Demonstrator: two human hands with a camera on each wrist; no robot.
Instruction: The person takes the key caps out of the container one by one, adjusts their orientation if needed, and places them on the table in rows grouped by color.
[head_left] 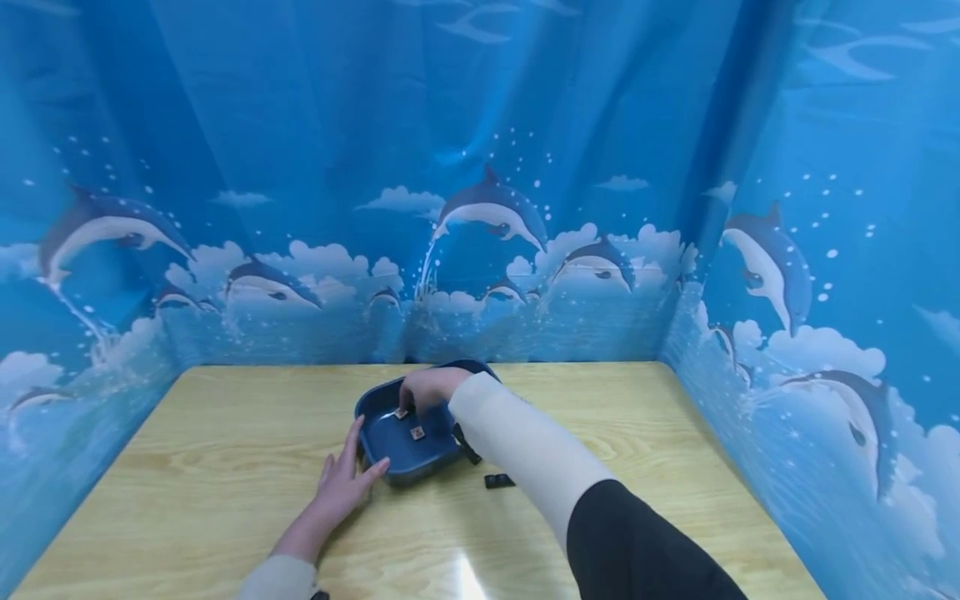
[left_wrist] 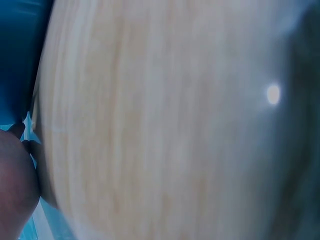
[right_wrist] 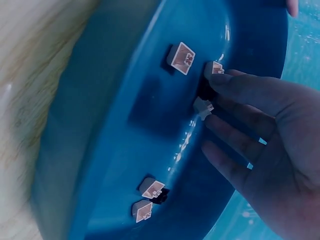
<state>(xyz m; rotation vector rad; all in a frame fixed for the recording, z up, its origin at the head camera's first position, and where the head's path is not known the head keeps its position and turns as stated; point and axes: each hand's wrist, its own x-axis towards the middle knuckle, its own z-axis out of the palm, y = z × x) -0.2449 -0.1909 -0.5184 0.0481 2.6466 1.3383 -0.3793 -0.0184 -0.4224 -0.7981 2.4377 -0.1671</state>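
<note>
A blue basin (head_left: 408,471) stands on the wooden table, with several pale keycaps lying inside, their hollow undersides showing in the right wrist view. My right hand (right_wrist: 270,120) reaches into it from the right; thumb and index finger pinch a keycap (right_wrist: 214,69) near the far wall. Just below the thumb are a small black piece (right_wrist: 206,90) and a second keycap (right_wrist: 203,107). Another keycap (right_wrist: 181,58) lies apart from the fingers. With fingers spread, my left hand (head_left: 341,490) rests against the basin's left side, largely out of its own wrist view.
Two pale keycaps (right_wrist: 142,210) and a dark piece (right_wrist: 160,196) sit toward one end of the basin. A short black strip (head_left: 498,481) lies on the table (head_left: 225,475) beside my right sleeve. Blue dolphin-print curtains (head_left: 322,167) enclose the table's back and sides.
</note>
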